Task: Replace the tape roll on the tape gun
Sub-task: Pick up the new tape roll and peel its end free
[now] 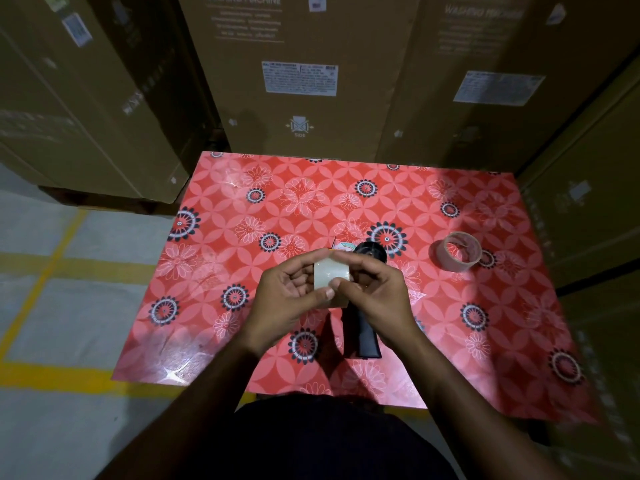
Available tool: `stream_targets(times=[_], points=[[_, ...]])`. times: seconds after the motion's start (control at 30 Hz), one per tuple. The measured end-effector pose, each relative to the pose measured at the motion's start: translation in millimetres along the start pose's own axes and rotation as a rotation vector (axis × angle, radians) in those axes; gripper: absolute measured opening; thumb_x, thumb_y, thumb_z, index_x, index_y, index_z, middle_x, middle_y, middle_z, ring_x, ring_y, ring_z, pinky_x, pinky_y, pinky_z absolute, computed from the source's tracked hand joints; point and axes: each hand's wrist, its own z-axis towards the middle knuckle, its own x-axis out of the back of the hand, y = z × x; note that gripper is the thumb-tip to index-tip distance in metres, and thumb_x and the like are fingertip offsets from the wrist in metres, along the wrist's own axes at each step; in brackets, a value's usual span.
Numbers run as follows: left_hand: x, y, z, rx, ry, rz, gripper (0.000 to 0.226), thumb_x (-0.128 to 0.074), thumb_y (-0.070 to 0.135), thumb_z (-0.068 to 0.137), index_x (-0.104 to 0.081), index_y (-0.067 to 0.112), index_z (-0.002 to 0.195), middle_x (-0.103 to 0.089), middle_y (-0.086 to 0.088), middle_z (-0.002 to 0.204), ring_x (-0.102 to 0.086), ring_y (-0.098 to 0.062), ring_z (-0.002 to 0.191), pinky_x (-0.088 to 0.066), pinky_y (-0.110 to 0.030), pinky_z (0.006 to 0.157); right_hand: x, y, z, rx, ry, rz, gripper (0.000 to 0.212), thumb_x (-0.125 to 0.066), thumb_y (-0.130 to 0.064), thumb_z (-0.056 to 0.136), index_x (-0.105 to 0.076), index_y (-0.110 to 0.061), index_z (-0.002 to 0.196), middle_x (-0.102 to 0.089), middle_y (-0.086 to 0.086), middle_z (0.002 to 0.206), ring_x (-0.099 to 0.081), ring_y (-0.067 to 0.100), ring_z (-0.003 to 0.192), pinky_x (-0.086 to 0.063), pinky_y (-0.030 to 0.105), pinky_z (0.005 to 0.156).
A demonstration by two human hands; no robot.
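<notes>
**New tape up in both hands, gun right below**

Both hands hold the new tape roll [329, 275] just above the tape gun [363, 306]. The left hand [287, 292] curls around the roll's left side, with its thumb pressed on the front. The right hand [377, 292] closes on the right side, fingers bent over the top. Neither hand is open.

The gun lies flat on the table [242, 188]. Its long black handle points back toward the person, and its round black hub [370, 251] sits at the far end, just past the hands. So the roll probably has to go forward and down onto that hub. The right hand is nearer the gun.

The roll looks shiny, pale and see-through. The gun looks hard, dark and smooth. Well to the right of the gun lies another roll [456, 251], a thin brownish ring that looks nearly used up. The table's cover is glossy red with flowers.
</notes>
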Motion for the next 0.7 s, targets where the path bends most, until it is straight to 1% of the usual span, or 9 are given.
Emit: stream_targets(times=[0.07,0.13,0.23,0.3,0.37,0.4,0.5,0.6,0.7], points=[[2,0,0,-0.002,-0.024,0.001,0.060,-0.074,-0.017,0.079,-0.064,0.015,0.129,-0.074,-0.010,0.120,-0.071,-0.027,0.112,-0.058,-0.033,0.091,-2,3,0,0.009,0.043,-0.007,0.030,-0.075,0.001,0.087,-0.075,-0.009,0.115,-0.076,0.003,0.116,-0.073,0.020,0.105,-0.058,0.029,0.085],[3,0,0,-0.014,-0.055,0.025,0.061,-0.076,-0.016,0.078,-0.065,0.018,0.128,-0.074,-0.011,0.119,-0.071,-0.026,0.110,-0.059,-0.035,0.090,-7,4,1,0.012,0.112,-0.028,0.020,-0.075,-0.003,0.087,-0.078,-0.011,0.105,-0.078,0.003,0.107,-0.074,0.022,0.096,-0.058,0.030,0.080],[0,-1,-1,-0.021,-0.063,0.042,0.059,-0.076,-0.018,0.077,-0.065,0.012,0.127,-0.072,-0.015,0.118,-0.070,-0.024,0.106,-0.059,-0.034,0.087,-14,1,4,0.008,0.179,-0.018,0.007,-0.071,-0.004,0.092,-0.077,-0.007,0.095,-0.078,0.006,0.095,-0.073,0.023,0.088,-0.057,0.031,0.075],[0,-4,-1,-0.026,-0.027,0.044,0.056,-0.076,-0.018,0.076,-0.064,0.008,0.124,-0.073,-0.011,0.118,-0.069,-0.023,0.104,-0.059,-0.033,0.086,-15,-3,5,0.002,0.160,-0.002,0.013,-0.064,-0.004,0.097,-0.076,-0.007,0.094,-0.079,0.001,0.094,-0.073,0.015,0.088,-0.055,0.026,0.075],[1,-4,-1,-0.029,0.011,0.033,0.052,-0.076,-0.017,0.076,-0.064,0.006,0.121,-0.075,-0.003,0.113,-0.070,-0.019,0.104,-0.058,-0.030,0.085,-13,-5,4,-0.022,0.085,0.026,0.018,-0.059,-0.004,0.100,-0.076,-0.010,0.101,-0.079,-0.004,0.102,-0.072,0.008,0.095,-0.054,0.021,0.078],[2,-5,-1,-0.031,0.023,0.024,0.050,-0.075,-0.017,0.077,-0.064,0.006,0.120,-0.075,-0.002,0.112,-0.071,-0.018,0.105,-0.057,-0.028,0.086,-11,-5,4,-0.034,0.042,0.027,0.018,-0.061,-0.004,0.097,-0.075,-0.009,0.108,-0.078,-0.002,0.108,-0.071,0.009,0.099,-0.054,0.022,0.081],[4,-4,-2,-0.032,0.025,0.048,0.045,-0.073,-0.014,0.081,-0.065,0.005,0.121,-0.075,-0.009,0.116,-0.071,-0.024,0.111,-0.057,-0.028,0.090,-4,-2,1,-0.057,-0.037,0.025,0.040,-0.071,-0.004,0.084,-0.069,-0.004,0.124,-0.073,0.011,0.118,-0.069,0.013,0.101,-0.053,0.024,0.083],[7,-1,-1,-0.032,0.014,0.085,0.043,-0.076,-0.008,0.081,-0.067,0.007,0.120,-0.075,-0.012,0.116,-0.073,-0.025,0.109,-0.058,-0.028,0.088,-1,-2,-1,-0.065,-0.085,0.064,0.051,-0.078,0.002,0.080,-0.064,-0.002,0.129,-0.071,0.015,0.121,-0.069,0.018,0.105,-0.055,0.028,0.085],[7,0,-1,-0.026,0.026,0.092,0.040,-0.077,-0.009,0.079,-0.070,0.011,0.114,-0.077,-0.009,0.108,-0.074,-0.023,0.103,-0.059,-0.027,0.083,0,-3,-2,-0.077,-0.103,0.077,0.058,-0.080,0.005,0.080,-0.061,-0.006,0.133,-0.068,0.017,0.123,-0.069,0.023,0.109,-0.057,0.033,0.089]])
